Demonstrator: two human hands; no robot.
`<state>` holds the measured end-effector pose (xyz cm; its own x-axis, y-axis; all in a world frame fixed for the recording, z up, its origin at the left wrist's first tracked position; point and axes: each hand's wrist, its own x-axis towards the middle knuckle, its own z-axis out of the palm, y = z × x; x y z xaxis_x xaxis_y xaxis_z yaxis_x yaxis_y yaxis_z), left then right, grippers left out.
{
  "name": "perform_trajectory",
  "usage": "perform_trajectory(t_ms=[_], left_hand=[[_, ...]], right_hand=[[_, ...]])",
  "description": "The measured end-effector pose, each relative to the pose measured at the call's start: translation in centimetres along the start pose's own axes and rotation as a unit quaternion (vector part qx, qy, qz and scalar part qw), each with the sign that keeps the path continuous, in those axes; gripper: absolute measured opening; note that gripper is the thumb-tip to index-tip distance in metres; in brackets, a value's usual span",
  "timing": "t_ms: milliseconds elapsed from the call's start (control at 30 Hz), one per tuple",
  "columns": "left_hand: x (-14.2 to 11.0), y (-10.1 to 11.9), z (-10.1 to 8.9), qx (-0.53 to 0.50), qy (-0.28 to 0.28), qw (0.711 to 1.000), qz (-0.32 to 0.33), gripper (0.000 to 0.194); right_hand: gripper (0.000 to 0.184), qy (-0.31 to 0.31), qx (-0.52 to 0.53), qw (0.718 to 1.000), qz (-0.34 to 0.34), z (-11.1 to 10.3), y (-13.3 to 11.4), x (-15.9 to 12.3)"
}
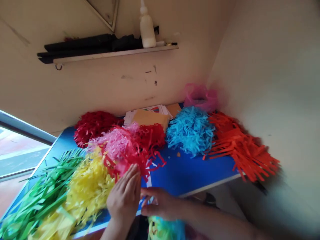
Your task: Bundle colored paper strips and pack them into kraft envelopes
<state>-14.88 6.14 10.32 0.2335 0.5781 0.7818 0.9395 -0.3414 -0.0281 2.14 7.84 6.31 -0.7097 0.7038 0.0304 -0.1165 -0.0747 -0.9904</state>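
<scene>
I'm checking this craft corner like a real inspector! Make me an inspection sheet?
surface: blue tabletop, white-edged.
job's things: heaped yellow paper strips, red paper strips, green paper strips, sky-blue paper strips, orange paper strips.
clutter: tan envelope on white papers; pink plastic bag.
hands: left hand, fingers straight; right hand, fingers curled, anything held unclear.
cables: nothing seen.
surroundings: cream wall, shelf holding white plastic bottle, window.

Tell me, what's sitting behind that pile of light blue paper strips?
Behind the light blue paper strips sit a pink plastic bag, a tan card and a stack of printed sheets. The blue tabletop under the strips is covered, so anything there cannot be seen.
</scene>
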Motion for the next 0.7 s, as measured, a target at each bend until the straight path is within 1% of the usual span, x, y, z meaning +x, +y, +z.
perform_trajectory(t_ms=[33, 67, 133, 200, 233, 267, 300, 333, 400, 433, 467, 500, 533, 567, 600, 633, 667, 700], left_hand=[[-0.9, 0.8, 0.6, -0.007, -0.005, 1.000, -0.011, 0.011], [-1.6, 1.6, 1.0, -0.012, -0.013, 1.000, -0.019, 0.012], [-2.7, 3.0, 1.6, -0.017, -0.026, 0.999, -0.030, 0.016], [-3.4, 4.1, 1.9, -0.020, -0.033, 0.999, -0.032, 0.016], [-3.7, 4.5, 2.0, -0.024, -0.037, 0.999, -0.030, 0.015], [-4.0, 5.0, 2.2, -0.033, -0.041, 0.998, -0.026, 0.014], [-4.4, 5.5, 2.5, -0.048, -0.045, 0.998, -0.018, 0.014], [-4.7, 6.1, 2.8, -0.066, -0.052, 0.996, -0.009, 0.015], [-5.4, 7.2, 3.7, -0.109, -0.076, 0.991, 0.009, 0.018], [-5.8, 7.8, 4.1, -0.128, -0.093, 0.987, 0.017, 0.020], [-6.1, 8.4, 4.6, -0.144, -0.112, 0.983, 0.021, 0.021], [-6.5, 8.9, 5.0, -0.156, -0.129, 0.979, 0.023, 0.023], [-6.7, 9.3, 5.3, -0.165, -0.142, 0.976, 0.024, 0.025], [-6.9, 9.6, 5.6, -0.172, -0.152, 0.973, 0.024, 0.026], [-7.1, 9.9, 5.9, -0.178, -0.156, 0.971, 0.024, 0.026], [-7.2, 10.2, 6.0, -0.186, -0.161, 0.969, 0.021, 0.026], [-7.2, 10.3, 6.2, -0.193, -0.163, 0.967, 0.017, 0.026], [-7.2, 10.5, 6.3, -0.201, -0.166, 0.965, 0.012, 0.026]], right_hand=[[0.053, -0.001, 0.110, 0.994, 0.013, 1.3, 0.4, -0.1], [0.056, 0.027, 0.205, 0.978, 0.021, 2.2, 0.6, 0.2], [0.052, 0.107, 0.346, 0.932, 0.029, 2.7, 0.5, 1.4], [0.047, 0.149, 0.433, 0.889, 0.030, 1.8, 0.0, 2.5], [0.046, 0.159, 0.457, 0.875, 0.021, 1.0, -0.3, 2.7], [0.046, 0.165, 0.467, 0.869, 0.006, 0.0, -0.6, 2.7], [0.047, 0.169, 0.466, 0.868, -0.011, -1.3, -0.7, 2.3], [0.048, 0.174, 0.453, 0.874, -0.024, -2.7, -0.8, 1.5], [0.050, 0.202, 0.386, 0.899, -0.029, -6.0, -0.7, -0.8], [0.049, 0.232, 0.325, 0.917, -0.017, -7.8, -0.6, -2.2], [0.049, 0.278, 0.248, 0.928, -0.001, -9.5, -0.6, -3.7], [0.048, 0.338, 0.161, 0.927, 0.015, -11.0, -0.5, -5.1], [0.047, 0.400, 0.077, 0.913, 0.021, -12.0, -0.5, -6.3], [0.047, 0.456, -0.001, 0.890, 0.016, -12.5, -0.4, -7.3], [0.044, 0.492, -0.087, 0.867, 0.003, -12.5, -0.3, -8.0], [0.042, 0.490, -0.172, 0.855, -0.016, -11.9, -0.1, -8.4], [0.039, 0.443, -0.262, 0.856, -0.038, -10.9, 0.2, -8.3], [0.036, 0.359, -0.351, 0.863, -0.055, -9.8, 0.5, -8.0]])
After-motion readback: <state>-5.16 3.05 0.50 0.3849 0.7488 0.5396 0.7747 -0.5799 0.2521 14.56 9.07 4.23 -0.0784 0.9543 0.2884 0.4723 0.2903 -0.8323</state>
